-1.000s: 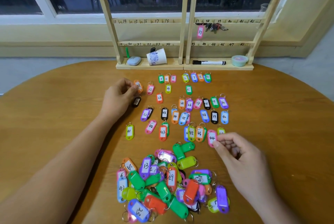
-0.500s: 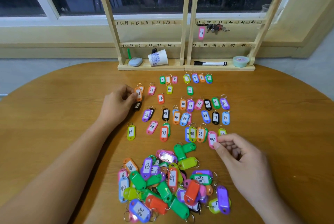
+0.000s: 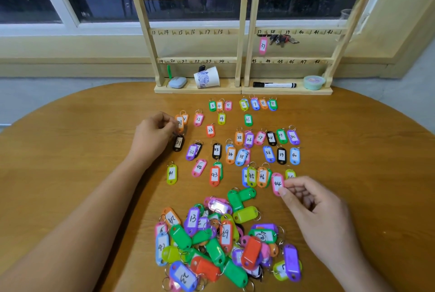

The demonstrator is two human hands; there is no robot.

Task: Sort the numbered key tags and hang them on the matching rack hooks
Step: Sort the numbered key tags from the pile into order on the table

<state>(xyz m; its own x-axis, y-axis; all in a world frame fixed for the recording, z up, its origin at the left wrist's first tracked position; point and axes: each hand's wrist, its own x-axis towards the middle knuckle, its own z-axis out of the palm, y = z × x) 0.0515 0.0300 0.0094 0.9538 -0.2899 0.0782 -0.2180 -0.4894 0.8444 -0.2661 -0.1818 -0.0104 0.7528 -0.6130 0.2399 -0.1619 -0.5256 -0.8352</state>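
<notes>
Several numbered key tags lie in sorted rows on the round wooden table [image 3: 70, 174]. A loose heap of unsorted tags [image 3: 223, 240] sits near the front edge. My left hand [image 3: 153, 136] pinches an orange tag marked 21 [image 3: 180, 122] at the left end of the rows, just above a black tag 31 [image 3: 178, 143]. My right hand [image 3: 313, 207] pinches the lower end of a pink tag marked 44 [image 3: 277, 183], beside tags 45 and 46. The wooden rack [image 3: 242, 32] with numbered hooks stands at the back; a pink tag 37 [image 3: 263, 45] hangs on it.
On the rack's base stand a tipped paper cup [image 3: 207, 77], a black marker [image 3: 274, 85], a green round tub [image 3: 313, 82] and a small blue-grey object [image 3: 177, 82]. A bunch of keys [image 3: 282, 39] hangs near hook 38. A window lies behind the rack.
Both hands stay almost where they were, each holding its tag; the view has shifted slightly.
</notes>
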